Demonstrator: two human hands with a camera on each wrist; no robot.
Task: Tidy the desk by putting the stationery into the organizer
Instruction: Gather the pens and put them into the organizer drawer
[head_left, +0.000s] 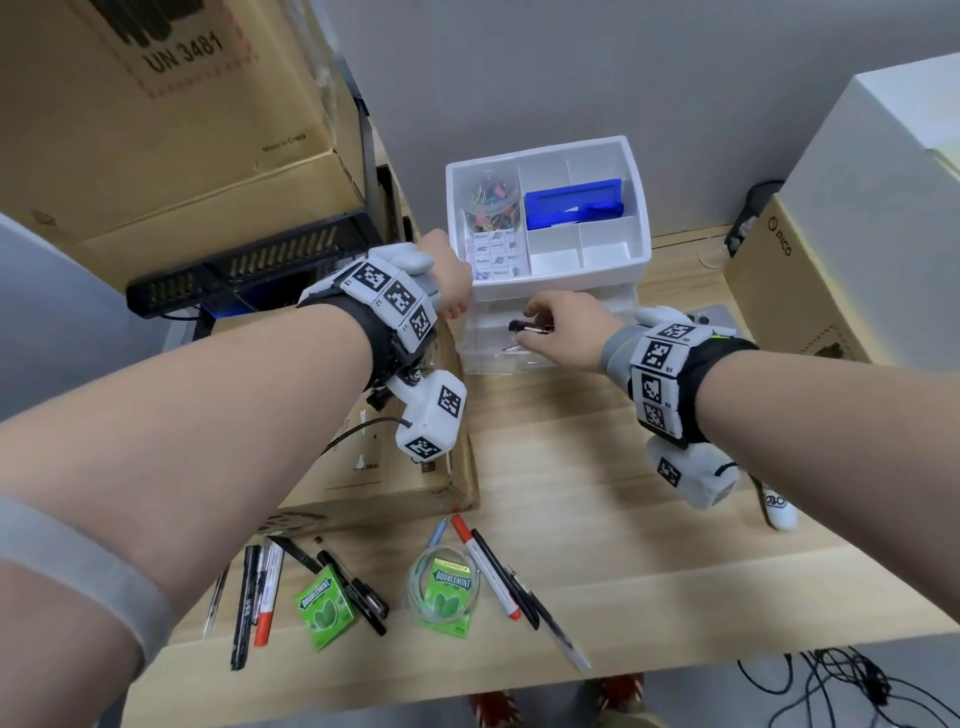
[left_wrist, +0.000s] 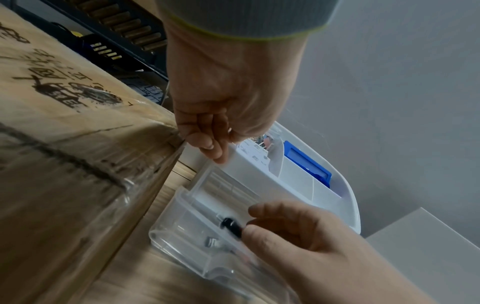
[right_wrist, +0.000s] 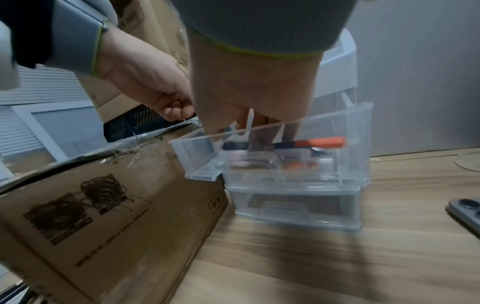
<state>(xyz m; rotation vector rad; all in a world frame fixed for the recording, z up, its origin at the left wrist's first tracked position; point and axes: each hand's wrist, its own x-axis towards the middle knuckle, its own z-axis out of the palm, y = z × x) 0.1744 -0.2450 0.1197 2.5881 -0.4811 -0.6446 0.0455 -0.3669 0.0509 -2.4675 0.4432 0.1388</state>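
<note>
The white organizer (head_left: 640, 244) stands at the back of the desk, with a blue item (head_left: 571, 205) and clips in its top tray. Its upper clear drawer (head_left: 480, 358) (left_wrist: 182, 226) (right_wrist: 359, 127) is pulled out. My right hand (head_left: 530, 326) (left_wrist: 249, 221) (right_wrist: 259, 125) reaches into this drawer and pinches a black marker with an orange cap (head_left: 522, 327) (left_wrist: 231, 225) (right_wrist: 322, 143). Another pen lies on the drawer floor. My left hand (head_left: 454, 306) (left_wrist: 213, 148) (right_wrist: 176, 111) curls its fingers on the organizer's front left corner. The lower drawer (right_wrist: 298, 207) is closed.
Several pens (head_left: 257, 592) (head_left: 498, 571), two green gum packs (head_left: 324, 608) (head_left: 451, 592) and a clear tape ring lie near the desk's front edge. A cardboard box (head_left: 395, 467) presses against the organizer's left. A PICO box (head_left: 810, 291), a phone (right_wrist: 465, 209) and a white marker (head_left: 779, 512) are at the right.
</note>
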